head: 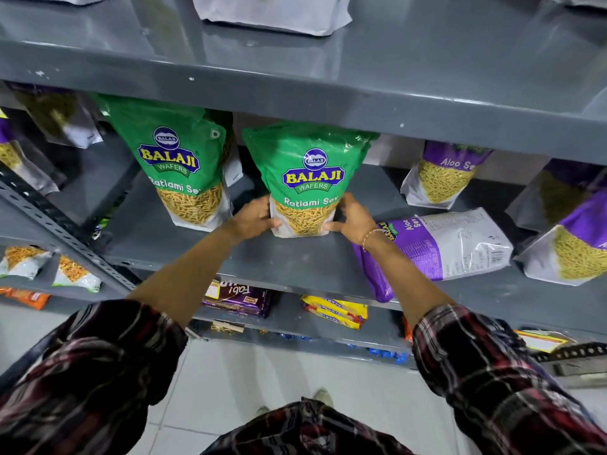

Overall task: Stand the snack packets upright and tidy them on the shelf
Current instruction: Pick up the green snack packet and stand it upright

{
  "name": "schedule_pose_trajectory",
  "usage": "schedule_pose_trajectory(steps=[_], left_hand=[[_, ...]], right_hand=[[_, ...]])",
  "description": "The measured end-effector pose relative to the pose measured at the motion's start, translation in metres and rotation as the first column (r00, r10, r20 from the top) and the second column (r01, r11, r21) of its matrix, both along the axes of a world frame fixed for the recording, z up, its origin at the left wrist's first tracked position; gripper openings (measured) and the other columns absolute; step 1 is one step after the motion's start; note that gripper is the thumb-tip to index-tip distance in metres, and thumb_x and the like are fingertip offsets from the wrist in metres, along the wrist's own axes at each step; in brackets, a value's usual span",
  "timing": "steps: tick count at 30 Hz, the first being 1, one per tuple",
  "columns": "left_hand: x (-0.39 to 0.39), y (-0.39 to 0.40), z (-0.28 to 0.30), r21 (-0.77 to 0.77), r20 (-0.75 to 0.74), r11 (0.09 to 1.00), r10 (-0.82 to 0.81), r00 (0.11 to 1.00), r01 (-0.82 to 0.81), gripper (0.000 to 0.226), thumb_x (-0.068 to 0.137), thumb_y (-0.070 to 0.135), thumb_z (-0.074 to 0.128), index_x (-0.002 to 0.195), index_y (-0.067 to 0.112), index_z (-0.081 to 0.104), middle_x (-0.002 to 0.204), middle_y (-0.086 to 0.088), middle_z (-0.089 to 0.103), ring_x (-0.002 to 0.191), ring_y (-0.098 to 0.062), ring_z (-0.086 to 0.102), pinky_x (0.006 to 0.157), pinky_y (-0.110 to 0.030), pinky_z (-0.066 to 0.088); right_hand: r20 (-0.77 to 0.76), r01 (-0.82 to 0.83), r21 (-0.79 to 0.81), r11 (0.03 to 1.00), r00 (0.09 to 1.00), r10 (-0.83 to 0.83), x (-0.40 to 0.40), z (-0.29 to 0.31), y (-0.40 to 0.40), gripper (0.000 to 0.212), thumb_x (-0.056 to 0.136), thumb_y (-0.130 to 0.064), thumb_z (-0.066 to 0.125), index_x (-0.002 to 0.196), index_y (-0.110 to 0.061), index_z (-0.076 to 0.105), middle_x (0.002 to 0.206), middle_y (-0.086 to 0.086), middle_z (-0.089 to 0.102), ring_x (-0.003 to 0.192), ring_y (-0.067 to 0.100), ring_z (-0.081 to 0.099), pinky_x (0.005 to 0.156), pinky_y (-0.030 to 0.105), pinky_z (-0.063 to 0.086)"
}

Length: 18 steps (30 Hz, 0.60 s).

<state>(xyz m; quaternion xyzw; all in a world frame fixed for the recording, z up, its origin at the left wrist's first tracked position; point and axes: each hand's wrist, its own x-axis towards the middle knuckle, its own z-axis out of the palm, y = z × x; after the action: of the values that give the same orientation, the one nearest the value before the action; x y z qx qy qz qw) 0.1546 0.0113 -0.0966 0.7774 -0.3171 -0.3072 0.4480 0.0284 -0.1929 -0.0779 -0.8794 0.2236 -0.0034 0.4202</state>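
Both hands, left hand [254, 218] and right hand [349, 218], clasp the base of an upright green Ratlami Sev packet [307, 178] mid-shelf [295, 261], apparently squaring it up. A purple Aloo Sev packet [437, 247] lies flat near the front edge.

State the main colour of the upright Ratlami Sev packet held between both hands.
Green, with a clear window showing yellow sev, on the upright Ratlami Sev packet; seen in the head view.

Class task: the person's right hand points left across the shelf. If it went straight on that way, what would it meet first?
The right hand already touches the green Ratlami Sev packet it grips with the left hand; so that packet's side comes first.
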Motion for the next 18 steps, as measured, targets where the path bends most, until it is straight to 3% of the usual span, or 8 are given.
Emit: schedule_pose_trajectory(steps=[4,8,13,15,18], left_hand=[[-0.002,-0.003,-0.003,-0.007,-0.030,1.000,0.029,0.999,-0.029,0.052,0.088,-0.008,0.053,0.136,-0.002,0.035,0.142,-0.022,0.047,0.132,-0.033,0.046,0.113,-0.049,0.034],[-0.007,-0.003,-0.002,-0.017,-0.013,1.000,0.020,1.000,-0.020,0.050,0.089,-0.007,0.049,0.136,0.004,0.036,0.141,-0.016,0.048,0.128,-0.022,0.047,0.108,-0.033,0.036],[-0.020,-0.003,-0.010,0.108,0.120,0.983,0.138,0.983,-0.151,0.048,0.094,0.006,0.047,0.140,0.010,0.036,0.141,-0.012,0.051,0.131,-0.028,0.047,0.111,-0.038,0.036],[-0.032,-0.001,-0.012,0.166,0.233,0.950,0.223,0.946,-0.265,0.041,0.095,0.011,0.045,0.135,0.009,0.041,0.136,-0.014,0.055,0.126,-0.032,0.050,0.104,-0.036,0.038],[-0.078,-0.001,-0.007,-0.022,0.319,0.845,0.512,0.797,-0.534,0.028,0.093,0.003,0.043,0.118,-0.003,0.054,0.125,-0.024,0.057,0.116,-0.036,0.053,0.096,-0.030,0.036]], right_hand=[[0.090,0.095,-0.072,0.993,0.992,-0.088,-0.011,-0.007,0.012,0.064,0.068,-0.014,0.080,0.119,-0.003,0.043,0.124,0.018,0.062,0.112,0.035,0.059,0.095,0.039,0.047],[0.111,0.144,-0.080,0.986,0.985,-0.134,-0.016,-0.006,0.021,0.062,0.069,-0.014,0.080,0.119,-0.003,0.045,0.124,0.018,0.062,0.113,0.036,0.057,0.094,0.040,0.047],[0.085,0.151,-0.080,0.985,0.986,-0.145,-0.020,-0.003,0.026,0.063,0.069,-0.017,0.080,0.119,-0.003,0.044,0.125,0.019,0.061,0.113,0.037,0.058,0.095,0.044,0.049],[0.053,0.105,-0.090,0.990,0.994,-0.101,-0.024,0.003,0.024,0.065,0.070,-0.020,0.080,0.120,-0.002,0.043,0.127,0.019,0.059,0.114,0.037,0.057,0.096,0.044,0.049],[0.082,0.074,-0.107,0.991,0.994,-0.066,-0.039,0.016,0.008,0.068,0.074,-0.017,0.076,0.130,-0.002,0.040,0.132,0.017,0.056,0.121,0.031,0.054,0.102,0.038,0.044]])
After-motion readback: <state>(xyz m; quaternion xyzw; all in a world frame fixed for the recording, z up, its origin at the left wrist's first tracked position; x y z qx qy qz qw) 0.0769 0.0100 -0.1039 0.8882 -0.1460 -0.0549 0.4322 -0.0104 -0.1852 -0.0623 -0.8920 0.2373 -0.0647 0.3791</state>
